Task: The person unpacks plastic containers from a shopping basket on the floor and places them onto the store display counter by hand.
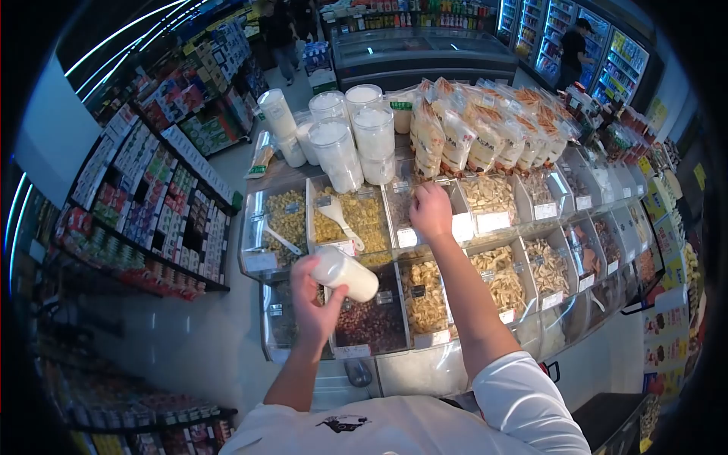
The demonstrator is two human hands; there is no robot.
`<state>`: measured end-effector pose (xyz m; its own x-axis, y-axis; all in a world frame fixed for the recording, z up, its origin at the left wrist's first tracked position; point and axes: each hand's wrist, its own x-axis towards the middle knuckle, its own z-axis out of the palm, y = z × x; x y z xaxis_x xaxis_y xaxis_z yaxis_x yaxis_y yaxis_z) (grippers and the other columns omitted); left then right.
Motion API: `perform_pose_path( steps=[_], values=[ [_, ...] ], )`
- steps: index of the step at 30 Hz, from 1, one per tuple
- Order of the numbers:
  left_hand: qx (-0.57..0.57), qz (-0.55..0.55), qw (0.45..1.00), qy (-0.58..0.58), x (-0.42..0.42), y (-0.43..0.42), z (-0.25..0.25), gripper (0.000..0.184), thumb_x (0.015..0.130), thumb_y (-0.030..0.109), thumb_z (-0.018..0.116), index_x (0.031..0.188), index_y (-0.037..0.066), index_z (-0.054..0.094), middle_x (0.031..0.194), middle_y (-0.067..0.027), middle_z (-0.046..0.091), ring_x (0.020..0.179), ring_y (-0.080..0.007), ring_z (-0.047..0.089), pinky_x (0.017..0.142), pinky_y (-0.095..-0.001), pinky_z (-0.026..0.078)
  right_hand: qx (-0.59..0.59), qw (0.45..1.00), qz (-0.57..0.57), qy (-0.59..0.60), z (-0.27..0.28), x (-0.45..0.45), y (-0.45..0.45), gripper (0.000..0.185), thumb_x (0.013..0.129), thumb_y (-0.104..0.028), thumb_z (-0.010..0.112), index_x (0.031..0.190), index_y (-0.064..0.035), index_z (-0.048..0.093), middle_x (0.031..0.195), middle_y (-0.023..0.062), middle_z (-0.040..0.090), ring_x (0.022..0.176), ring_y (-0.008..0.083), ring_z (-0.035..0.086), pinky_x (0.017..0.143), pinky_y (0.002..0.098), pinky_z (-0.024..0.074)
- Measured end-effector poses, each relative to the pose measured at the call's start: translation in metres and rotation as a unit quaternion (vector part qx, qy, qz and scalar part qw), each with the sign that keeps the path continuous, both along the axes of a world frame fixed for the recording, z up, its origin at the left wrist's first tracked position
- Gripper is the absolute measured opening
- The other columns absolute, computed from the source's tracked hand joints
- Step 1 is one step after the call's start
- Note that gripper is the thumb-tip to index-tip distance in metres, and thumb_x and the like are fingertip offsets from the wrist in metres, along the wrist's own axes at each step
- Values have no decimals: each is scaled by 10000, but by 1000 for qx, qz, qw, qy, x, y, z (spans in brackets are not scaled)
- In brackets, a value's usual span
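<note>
A clear cylindrical jar with white contents [353, 277] lies tilted in my left hand [317, 299], its fingers and thumb wrapped round one end. It is above the front bins, over a bin of dark reddish pieces [371, 322]. My right hand [431, 211] is closed over a back-row bin, fingers pressed together; whether they hold anything is hidden. A white scoop [341, 222] rests on the yellow pieces [364, 216] left of my right hand. Another white scoop [282, 238] lies in the leftmost back bin.
Stacked white-filled jars [336, 152] and packed bags [455, 136] stand behind the bins. Shelves [152, 205] line the left aisle. A glass-topped freezer [425, 49] is beyond. One person [574, 54] stands by the drink fridges, others at the back left.
</note>
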<state>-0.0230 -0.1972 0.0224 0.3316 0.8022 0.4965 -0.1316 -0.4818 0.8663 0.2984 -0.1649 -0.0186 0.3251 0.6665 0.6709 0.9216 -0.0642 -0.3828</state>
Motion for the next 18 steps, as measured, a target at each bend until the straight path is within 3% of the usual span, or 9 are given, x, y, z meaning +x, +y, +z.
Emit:
perform_pose_path(
  steps=[2, 5, 7, 9, 11, 14, 15, 17, 18],
  values=[
    [43, 4, 998, -50, -19, 35, 63, 651, 809, -14, 776, 1373, 30, 453, 1340, -121, 470, 1256, -253, 510, 1052, -389, 440, -20, 1000, -9, 3, 0, -1, -1, 74, 731, -56, 652, 766, -19, 599, 883, 156, 612, 929, 367, 583, 840, 468, 490],
    [135, 63, 989, -1, -17, 100, 151, 551, 841, -2, 746, 1355, -9, 546, 1301, -120, 526, 1168, -220, 580, 1011, -356, 502, -28, 1000, -7, 7, 0, -2, -1, 71, 732, -56, 652, 766, -22, 599, 879, 159, 611, 925, 370, 585, 835, 470, 489],
    [181, 109, 973, 93, 0, 144, 196, 535, 823, -36, 736, 1333, 35, 591, 1280, -114, 539, 1179, -223, 583, 1005, -341, 510, -18, 1000, -3, 3, 0, -2, -1, 68, 734, -56, 649, 763, -23, 597, 874, 159, 609, 920, 369, 585, 827, 470, 488],
    [173, 121, 963, 167, 22, 190, 213, 553, 796, 2, 756, 1325, 93, 621, 1265, -133, 550, 1168, -262, 596, 997, -364, 512, -20, 1000, -3, 9, 4, -3, -3, 63, 739, -54, 645, 764, -23, 596, 874, 158, 609, 921, 366, 585, 825, 470, 488],
    [225, 160, 917, 287, 37, 237, 214, 587, 756, 86, 797, 1319, 113, 633, 1257, -164, 559, 1137, -323, 599, 987, -403, 508, -23, 1000, -3, 12, 5, -3, -2, 63, 740, -54, 645, 765, -22, 596, 875, 158, 609, 921, 365, 585, 827, 470, 488],
    [240, 167, 905, 310, 56, 289, 201, 610, 719, 217, 827, 1301, 149, 657, 1244, -151, 596, 1141, -361, 575, 1009, -452, 469, -21, 1000, -4, 13, 4, -3, -3, 62, 743, -53, 644, 766, -22, 597, 876, 155, 610, 923, 363, 584, 831, 469, 487],
    [241, 167, 905, 308, 62, 286, 204, 610, 719, 217, 827, 1301, 149, 657, 1244, -151, 596, 1141, -361, 575, 1009, -452, 469, -14, 1000, -5, 12, 4, -4, -3, 61, 743, -53, 645, 766, -22, 597, 876, 154, 610, 924, 363, 584, 832, 469, 487],
    [279, 288, 828, 392, 77, 281, 208, 574, 717, 283, 830, 1270, 218, 692, 1200, -100, 670, 1178, -323, 575, 1021, -456, 444, -13, 1000, -6, 12, 5, -4, -4, 62, 741, -52, 645, 763, -23, 595, 876, 154, 609, 923, 364, 584, 832, 470, 487],
    [279, 286, 829, 390, 82, 284, 207, 574, 717, 283, 830, 1270, 218, 692, 1200, -100, 670, 1178, -323, 575, 1021, -456, 444, -12, 1000, -5, 11, 5, -4, -3, 63, 739, -51, 646, 760, -24, 593, 875, 153, 609, 922, 365, 583, 833, 470, 486]
  ],
)
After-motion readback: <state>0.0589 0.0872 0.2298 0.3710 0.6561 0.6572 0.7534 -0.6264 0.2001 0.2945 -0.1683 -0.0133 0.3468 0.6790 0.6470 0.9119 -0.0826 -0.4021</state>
